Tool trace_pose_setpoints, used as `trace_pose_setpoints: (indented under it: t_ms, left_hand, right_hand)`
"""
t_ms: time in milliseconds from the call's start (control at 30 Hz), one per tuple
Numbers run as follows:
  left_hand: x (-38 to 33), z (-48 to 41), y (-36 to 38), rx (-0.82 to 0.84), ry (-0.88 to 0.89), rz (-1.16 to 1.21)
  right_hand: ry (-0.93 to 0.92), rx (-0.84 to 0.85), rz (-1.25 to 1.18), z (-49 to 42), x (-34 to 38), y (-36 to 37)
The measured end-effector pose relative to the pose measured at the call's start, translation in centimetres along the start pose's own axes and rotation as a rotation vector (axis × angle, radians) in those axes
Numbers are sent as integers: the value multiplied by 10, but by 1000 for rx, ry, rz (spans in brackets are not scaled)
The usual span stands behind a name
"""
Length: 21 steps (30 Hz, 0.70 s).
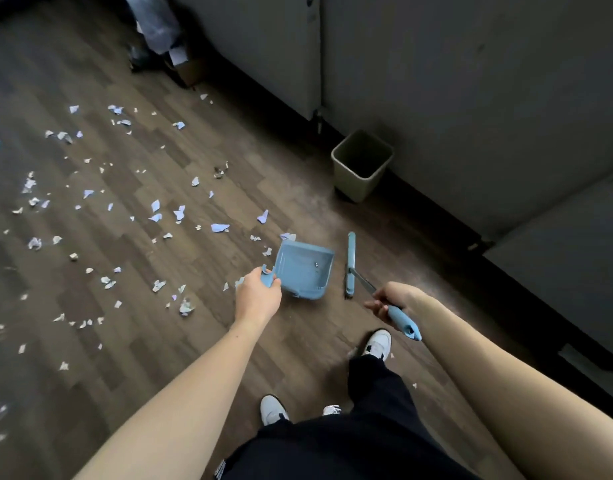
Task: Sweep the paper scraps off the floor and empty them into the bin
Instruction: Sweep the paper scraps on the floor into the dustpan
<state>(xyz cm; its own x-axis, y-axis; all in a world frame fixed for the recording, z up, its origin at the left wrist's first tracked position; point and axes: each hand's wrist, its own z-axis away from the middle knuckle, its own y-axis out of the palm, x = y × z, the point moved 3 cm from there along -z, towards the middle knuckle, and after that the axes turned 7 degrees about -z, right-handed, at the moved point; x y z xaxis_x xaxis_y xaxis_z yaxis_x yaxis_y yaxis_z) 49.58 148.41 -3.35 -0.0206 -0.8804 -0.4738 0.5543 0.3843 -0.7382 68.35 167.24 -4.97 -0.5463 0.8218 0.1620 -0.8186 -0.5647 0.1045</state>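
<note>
Paper scraps (156, 216) lie scattered across the floor (298, 341); sweeping has not begun. Your left hand (256, 299) fingers clamp the dustpan (303, 268), right hand (395, 299) fingers the brush (350, 265). Next, lower both beside the nearest scraps; the bin (362, 166) stands near.

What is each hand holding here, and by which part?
Left hand holds the blue dustpan by its short handle. Right hand holds the blue brush by the grip end of its long handle.
</note>
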Motion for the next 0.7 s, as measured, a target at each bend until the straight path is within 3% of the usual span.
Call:
trace_pose_setpoints:
  t_ms: [200,333,500,700]
  left_hand:
    - [90,-7,-51,-60,37,-104]
    - [131,-9,-82,-65,52,-137]
    - [155,-14,-101,-64,36,-173]
    - [151,-36,-104,-35,47,-192]
  right_hand:
    - [-93,-94,-15,-7,-58,66]
    - [-100,-71,-31,-4,-84,103]
    - [-49,-9,-11,6,-96,132]
    - [-86,-66,120,-5,-76,141]
